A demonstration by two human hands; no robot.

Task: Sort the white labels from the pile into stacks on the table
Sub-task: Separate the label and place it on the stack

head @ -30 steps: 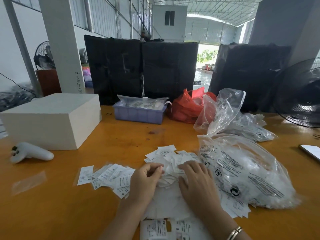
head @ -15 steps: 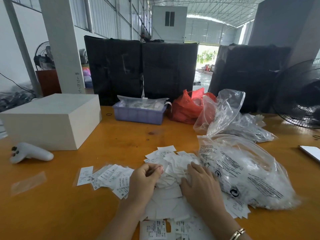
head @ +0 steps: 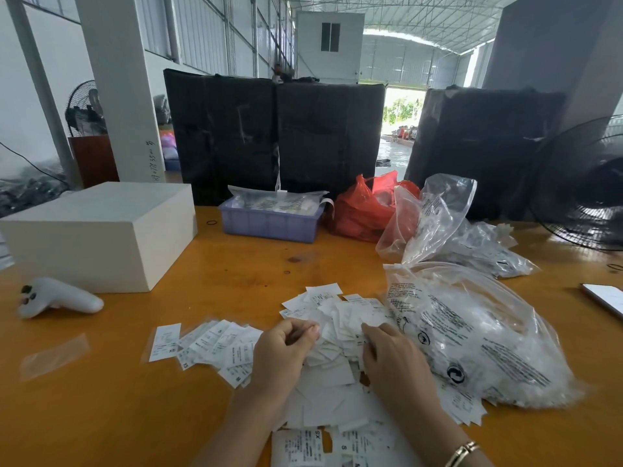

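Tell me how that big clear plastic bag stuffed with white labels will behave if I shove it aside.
The big clear printed plastic bag looks soft and crinkled, so it would probably deform and slump rather than slide as one block. Its glossy film on the smooth orange table may slip easily. It seems light for its bulk, holding only small labels.

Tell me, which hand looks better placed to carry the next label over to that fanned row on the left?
Probably the left hand. It sits right beside the fanned row of labels, its fingers curled at the edge of the pile. The right hand rests on the pile's far side, next to the clear bag.
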